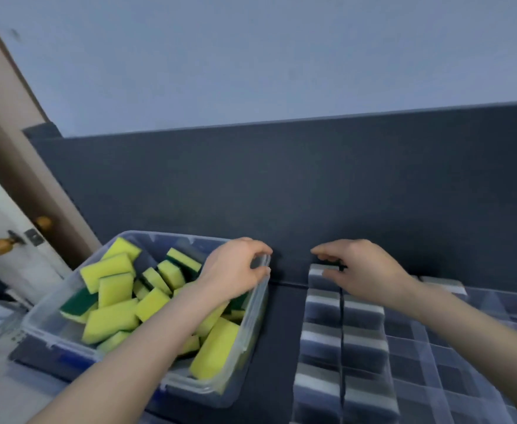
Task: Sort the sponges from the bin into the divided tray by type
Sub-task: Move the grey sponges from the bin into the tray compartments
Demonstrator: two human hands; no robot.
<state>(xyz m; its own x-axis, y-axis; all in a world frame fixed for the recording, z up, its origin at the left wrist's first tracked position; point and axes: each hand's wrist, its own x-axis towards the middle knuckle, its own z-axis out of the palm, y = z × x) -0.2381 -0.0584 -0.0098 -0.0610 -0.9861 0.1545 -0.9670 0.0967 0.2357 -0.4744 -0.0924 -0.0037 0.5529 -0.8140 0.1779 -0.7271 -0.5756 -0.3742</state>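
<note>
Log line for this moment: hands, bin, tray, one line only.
left hand: grips bin far corner | right hand: at far grey sponge in tray, grip unclear | bin: holds yellow-green sponges

Left hand [235, 267] and right hand [364, 269], both bare. The left forearm [147, 338] and right forearm [471, 328] are uncovered along their whole visible length, with slim wrists and fingertips softened by blur.
</note>
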